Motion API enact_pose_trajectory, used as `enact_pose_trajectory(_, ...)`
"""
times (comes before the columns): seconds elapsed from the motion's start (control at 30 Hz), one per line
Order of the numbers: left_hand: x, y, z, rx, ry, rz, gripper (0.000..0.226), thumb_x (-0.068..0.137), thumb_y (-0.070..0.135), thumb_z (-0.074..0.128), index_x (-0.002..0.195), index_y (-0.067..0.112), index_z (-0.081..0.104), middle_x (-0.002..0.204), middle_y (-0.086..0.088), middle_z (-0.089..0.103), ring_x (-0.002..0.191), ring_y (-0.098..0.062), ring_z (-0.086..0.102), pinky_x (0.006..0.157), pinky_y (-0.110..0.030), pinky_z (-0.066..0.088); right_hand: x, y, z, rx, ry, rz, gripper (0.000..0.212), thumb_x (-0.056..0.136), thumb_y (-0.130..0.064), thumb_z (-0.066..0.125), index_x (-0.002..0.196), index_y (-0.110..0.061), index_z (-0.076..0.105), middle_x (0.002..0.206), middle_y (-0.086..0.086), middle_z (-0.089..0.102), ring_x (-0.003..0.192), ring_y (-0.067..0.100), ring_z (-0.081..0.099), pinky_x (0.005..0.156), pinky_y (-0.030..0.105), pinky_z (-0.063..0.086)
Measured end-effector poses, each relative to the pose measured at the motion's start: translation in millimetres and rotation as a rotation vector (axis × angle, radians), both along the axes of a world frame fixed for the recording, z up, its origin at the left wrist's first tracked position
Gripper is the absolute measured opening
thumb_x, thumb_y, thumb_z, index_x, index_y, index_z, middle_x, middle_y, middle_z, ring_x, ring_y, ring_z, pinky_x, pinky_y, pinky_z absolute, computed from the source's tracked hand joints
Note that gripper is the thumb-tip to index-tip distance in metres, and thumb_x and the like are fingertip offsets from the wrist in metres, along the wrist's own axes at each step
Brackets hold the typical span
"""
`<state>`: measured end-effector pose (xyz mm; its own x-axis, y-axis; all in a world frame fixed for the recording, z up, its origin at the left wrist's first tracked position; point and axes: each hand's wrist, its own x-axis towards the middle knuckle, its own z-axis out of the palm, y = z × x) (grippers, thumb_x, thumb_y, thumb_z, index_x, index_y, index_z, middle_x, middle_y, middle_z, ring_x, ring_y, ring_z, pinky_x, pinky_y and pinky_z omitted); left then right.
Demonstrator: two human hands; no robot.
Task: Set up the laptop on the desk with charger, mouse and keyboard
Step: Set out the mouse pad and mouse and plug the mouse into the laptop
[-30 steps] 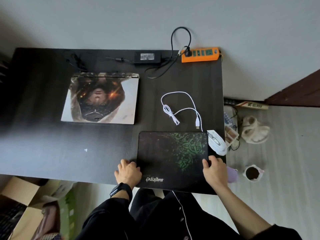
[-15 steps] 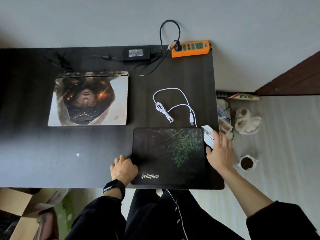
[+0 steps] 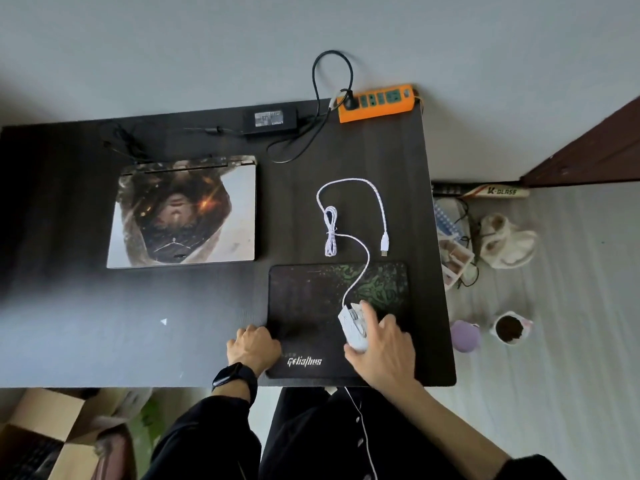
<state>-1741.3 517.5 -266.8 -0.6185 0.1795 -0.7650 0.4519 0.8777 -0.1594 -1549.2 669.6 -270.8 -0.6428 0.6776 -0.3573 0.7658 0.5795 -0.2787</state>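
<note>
- The mouse (image 3: 353, 327) lay off the pad (image 3: 311, 299) a second ago, at the counter's right edge; now it sits on the pad's lower right part, under the right hand (image 3: 384, 344)
- The right grip is curled over the mouse from the right, thumb below and fingers spread along its top and far side; it holds the mouse
- The left hand (image 3: 254, 344) stays at the pad's lower left edge, fingers curled under; whether that grip pinches the pad or only rests against it I cannot tell
- The white cable (image 3: 360, 258) now trails from the mouse up across the pad to its tied bundle and loop at centre frame; the USB plug (image 3: 385, 244) lies loose just above the pad, apart from the laptop (image 3: 183, 213)
- Judgement: the mouse is placed but not yet connected; the plug has to reach the laptop, which lies shut at centre left
- The charger (image 3: 272, 120) lies at the counter's top edge, its thick lead looping to the orange power strip (image 3: 375, 102) at upper right; its thin lead runs left behind the laptop, and whether it is plugged in I cannot tell
- No keyboard shows on the counter, so by my reckoning that step and opening the lid remain
- The counter (image 3: 104, 323) is dark wood grain, set against a pale grey wall (image 3: 207, 46)
- To the right, on a light floor: slippers (image 3: 505, 242), a cup (image 3: 509, 329) and small clutter; a cardboard box (image 3: 45, 427) sits at lower left
</note>
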Motion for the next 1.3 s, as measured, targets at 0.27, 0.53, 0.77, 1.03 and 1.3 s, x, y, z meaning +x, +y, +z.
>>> enact_pose_trajectory(0.27,8.8,-6.6,-2.3,0.039,-0.020,0.122,0.044,0.088,0.034,0.044,0.124,0.013,0.059,0.129,-0.009,0.057,0.121,-0.030,0.049,0.097,-0.043,0.039,-8.6,-11.2,-15.9,-0.150,-0.153,0.074,0.102,0.066,-0.080,0.065,0.147,-0.035,0.023,0.107,0.005,0.050,0.078,0.025,0.060,0.072,0.036,0.051)
enact_pose_trajectory(0.53,13.7,-10.3,-3.6,0.085,-0.029,0.207,0.046,0.089,0.034,0.044,0.127,0.012,0.057,0.132,-0.010,0.055,0.124,-0.031,0.047,0.100,-0.044,0.039,-23.6,4.4,-7.1,-0.247,-0.108,0.077,0.086,0.077,-0.079,0.056,0.143,-0.033,0.027,0.117,0.005,0.049,0.093,0.034,0.067,0.073,0.039,0.052)
enact_pose_trajectory(0.77,17.3,-11.1,4.9,0.222,-0.004,0.370,0.049,0.089,0.031,0.046,0.136,0.017,0.045,0.138,-0.007,0.044,0.129,-0.030,0.042,0.103,-0.046,0.040,-73.5,109.2,-2.0,-0.170,0.050,-0.444,0.052,0.099,-0.048,0.049,0.133,-0.009,0.043,0.135,0.017,0.051,0.112,0.041,0.060,0.081,0.041,0.041)
enact_pose_trajectory(1.03,2.1,19.0,30.9,0.461,-0.035,0.459,0.050,0.092,0.034,0.050,0.139,0.017,0.045,0.137,-0.010,0.045,0.127,-0.031,0.048,0.106,-0.043,0.040,-117.1,162.2,-2.4,-0.354,-0.067,-0.552,0.037,0.092,-0.028,0.061,0.115,0.001,0.063,0.106,0.018,0.071,0.094,0.033,0.070,0.073,0.033,0.050)
enact_pose_trajectory(1.3,-13.5,81.0,103.1,1.035,-0.049,0.609,0.024,0.087,0.033,0.065,0.111,0.032,0.064,0.098,0.015,0.071,0.092,-0.001,0.066,0.082,-0.017,0.047,-127.4,126.0,88.7,-1.427,0.588,-0.809,0.008,0.093,-0.013,0.061,0.091,-0.016,0.068,0.089,0.003,0.073,0.051,0.010,0.047,0.061,0.026,0.043)
